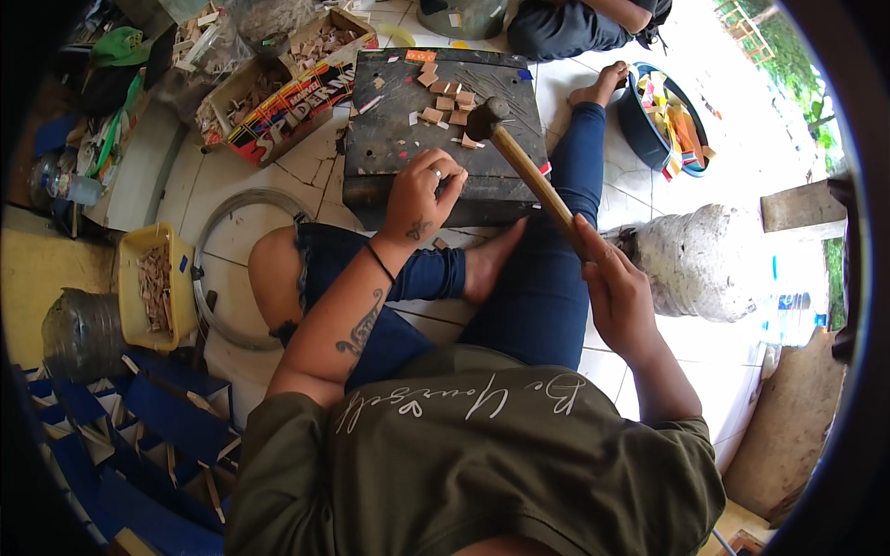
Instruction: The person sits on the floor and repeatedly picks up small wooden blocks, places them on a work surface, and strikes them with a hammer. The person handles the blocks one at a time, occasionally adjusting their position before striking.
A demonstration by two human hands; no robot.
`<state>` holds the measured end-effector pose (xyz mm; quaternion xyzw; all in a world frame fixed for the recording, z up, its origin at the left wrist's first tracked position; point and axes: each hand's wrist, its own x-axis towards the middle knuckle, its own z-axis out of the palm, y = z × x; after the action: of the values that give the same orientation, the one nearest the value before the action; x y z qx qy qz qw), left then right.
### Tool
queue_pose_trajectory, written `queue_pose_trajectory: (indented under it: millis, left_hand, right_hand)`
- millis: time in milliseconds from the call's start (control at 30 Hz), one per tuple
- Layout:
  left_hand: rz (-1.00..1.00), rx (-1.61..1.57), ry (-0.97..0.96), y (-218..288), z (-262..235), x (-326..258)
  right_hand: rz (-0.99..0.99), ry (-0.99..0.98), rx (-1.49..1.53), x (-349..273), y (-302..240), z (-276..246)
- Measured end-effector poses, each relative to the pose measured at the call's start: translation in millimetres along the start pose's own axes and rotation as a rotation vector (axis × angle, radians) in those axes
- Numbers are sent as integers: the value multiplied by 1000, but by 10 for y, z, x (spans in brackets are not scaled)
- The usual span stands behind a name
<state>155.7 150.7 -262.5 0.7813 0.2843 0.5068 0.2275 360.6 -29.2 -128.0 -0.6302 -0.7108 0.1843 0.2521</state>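
Note:
My right hand [612, 292] grips the wooden handle of a hammer [536, 178]. The hammer is raised, its dark head over the right part of a low black work block [378, 139]. Over the near edge of that block is my left hand [428, 195], its fingers curled and pinched together; what they hold, if anything, is hidden. Several small flat wooden pieces [432, 116] lie scattered on the block beyond my left hand, one of them just under the hammer head. A few scraps of white, red and blue lie there too.
At the far left stands a printed cardboard box [292, 107] of wood pieces. A yellow basket [182, 278] with more pieces and a wire coil [215, 310] are at the left. A dark tub [640, 130] of colourful scraps sits far right. Another person's leg [565, 32] shows at the back.

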Motion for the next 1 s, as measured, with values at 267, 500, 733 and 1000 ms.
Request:
queue_pose_trajectory:
  millis: [267, 500, 733, 1000]
  left_hand:
    - [-33, 8, -13, 13, -3, -26]
    - [34, 205, -36, 134, -46, -19]
    - [-244, 175, -220, 196, -337, -31]
    - [-320, 183, -262, 206, -360, -4]
  right_hand:
    - [32, 47, 81, -9, 15, 30]
    - [181, 53, 195, -31, 123, 86]
    - [210, 9, 161, -75, 312, 207]
    - [67, 44, 86, -3, 294, 514]
